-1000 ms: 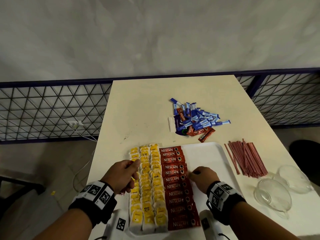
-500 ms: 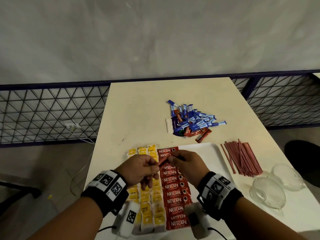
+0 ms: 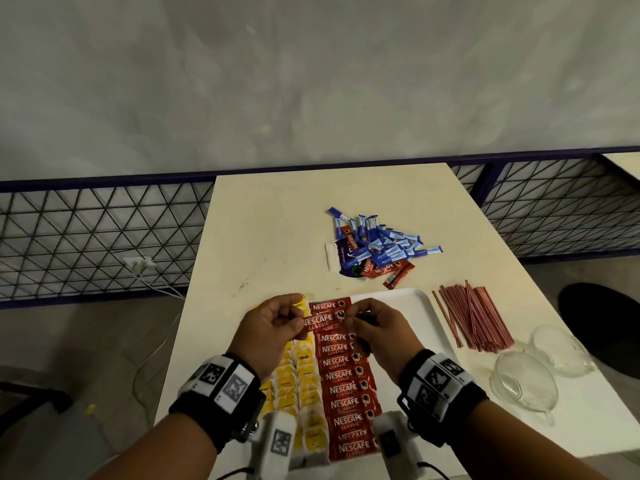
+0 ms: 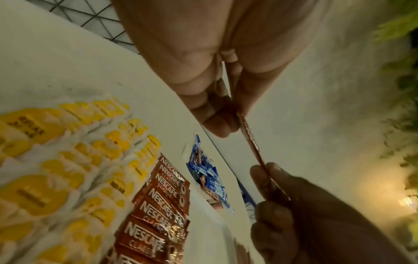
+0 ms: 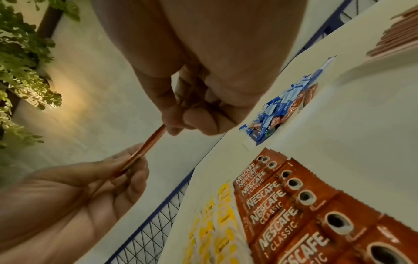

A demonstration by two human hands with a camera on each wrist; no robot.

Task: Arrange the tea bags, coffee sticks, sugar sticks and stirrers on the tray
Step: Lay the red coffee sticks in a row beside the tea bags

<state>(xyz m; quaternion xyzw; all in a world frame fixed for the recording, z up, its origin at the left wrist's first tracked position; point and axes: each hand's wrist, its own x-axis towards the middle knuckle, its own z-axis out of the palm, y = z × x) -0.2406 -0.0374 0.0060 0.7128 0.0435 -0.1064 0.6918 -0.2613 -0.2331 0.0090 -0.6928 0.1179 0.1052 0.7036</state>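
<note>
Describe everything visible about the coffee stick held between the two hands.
The coffee stick is a flat red foil sachet printed "NESCAFE CLASSIC" in white, with a small cup picture near its right end. It is held level, lengthwise left to right, in the air above the far end of the red column of coffee sticks on the white tray. The left hand pinches its left end and the right hand its right end. Seen edge-on from the wrists, it looks thin and almost straight.

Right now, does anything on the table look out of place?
Yes. A few red coffee sticks lie mixed into the loose blue sugar sticks beyond the tray, not sorted yet. One coffee stick is off its column, pinched at its ends by left hand and right hand.
</note>
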